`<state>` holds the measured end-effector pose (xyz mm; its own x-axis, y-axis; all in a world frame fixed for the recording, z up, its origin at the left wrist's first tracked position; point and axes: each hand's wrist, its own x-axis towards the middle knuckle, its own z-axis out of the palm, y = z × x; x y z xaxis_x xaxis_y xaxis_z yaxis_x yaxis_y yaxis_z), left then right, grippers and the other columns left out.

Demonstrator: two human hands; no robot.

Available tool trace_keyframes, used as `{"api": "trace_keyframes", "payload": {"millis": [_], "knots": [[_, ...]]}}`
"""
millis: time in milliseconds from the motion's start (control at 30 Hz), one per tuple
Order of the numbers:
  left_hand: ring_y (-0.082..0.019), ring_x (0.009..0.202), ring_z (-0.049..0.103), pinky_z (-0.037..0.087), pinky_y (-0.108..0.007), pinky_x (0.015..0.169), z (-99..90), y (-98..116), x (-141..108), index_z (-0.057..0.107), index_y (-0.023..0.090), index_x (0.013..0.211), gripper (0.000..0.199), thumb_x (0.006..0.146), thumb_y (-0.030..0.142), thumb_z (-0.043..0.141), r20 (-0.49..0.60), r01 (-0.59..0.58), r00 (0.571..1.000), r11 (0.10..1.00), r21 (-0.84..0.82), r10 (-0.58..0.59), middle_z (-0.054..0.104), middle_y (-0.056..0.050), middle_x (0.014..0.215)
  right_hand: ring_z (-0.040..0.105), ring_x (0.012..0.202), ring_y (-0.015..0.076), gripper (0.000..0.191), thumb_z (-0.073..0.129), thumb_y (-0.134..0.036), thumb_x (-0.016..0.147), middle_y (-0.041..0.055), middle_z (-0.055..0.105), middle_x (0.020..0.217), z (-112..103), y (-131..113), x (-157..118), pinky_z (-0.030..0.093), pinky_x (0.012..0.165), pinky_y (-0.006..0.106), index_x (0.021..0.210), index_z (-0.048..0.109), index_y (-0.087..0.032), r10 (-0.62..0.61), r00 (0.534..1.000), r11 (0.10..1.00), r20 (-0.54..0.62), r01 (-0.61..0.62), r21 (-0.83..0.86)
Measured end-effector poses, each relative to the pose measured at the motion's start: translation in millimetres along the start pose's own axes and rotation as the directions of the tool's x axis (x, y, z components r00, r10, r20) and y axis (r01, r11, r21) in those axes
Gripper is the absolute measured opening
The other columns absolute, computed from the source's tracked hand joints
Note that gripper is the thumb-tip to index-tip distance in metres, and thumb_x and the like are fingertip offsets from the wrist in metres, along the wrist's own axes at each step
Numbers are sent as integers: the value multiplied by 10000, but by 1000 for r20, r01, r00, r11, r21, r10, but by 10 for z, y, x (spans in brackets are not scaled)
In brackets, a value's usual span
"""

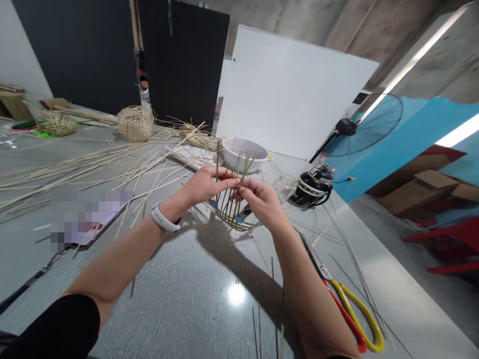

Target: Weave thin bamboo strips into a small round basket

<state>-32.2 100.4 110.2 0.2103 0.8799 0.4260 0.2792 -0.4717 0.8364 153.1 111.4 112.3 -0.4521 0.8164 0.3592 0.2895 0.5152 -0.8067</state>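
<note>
A partly woven basket of thin greenish strips is held up over the grey table, its upright strips pointing upward. My left hand pinches the strips at its upper edge, thumb and fingertips pressed together. From the other side my right hand pinches the same edge, its fingertips meeting those of the left. Small blue clips sit on the basket's side. The fingers hide part of the weave, so which single strip each one grips is unclear.
Scissors with red and yellow handles lie right of my right forearm. A phone and long loose strips lie at left. Behind are a white basin, a glass jar, a black jug and a woven ball.
</note>
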Motion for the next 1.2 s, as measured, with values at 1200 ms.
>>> {"api": "trace_keyframes", "payload": {"millis": [1200], "knots": [[-129, 759, 631, 490, -306, 847, 51, 67, -3, 641, 131, 807, 74, 831, 197, 615, 131, 169, 983, 905, -390, -127, 675, -17, 757, 505, 662, 138, 242, 597, -439, 874, -3, 562, 716, 6, -21, -46, 422, 622, 292, 810, 553, -210, 36, 985, 997, -169, -22, 79]]}}
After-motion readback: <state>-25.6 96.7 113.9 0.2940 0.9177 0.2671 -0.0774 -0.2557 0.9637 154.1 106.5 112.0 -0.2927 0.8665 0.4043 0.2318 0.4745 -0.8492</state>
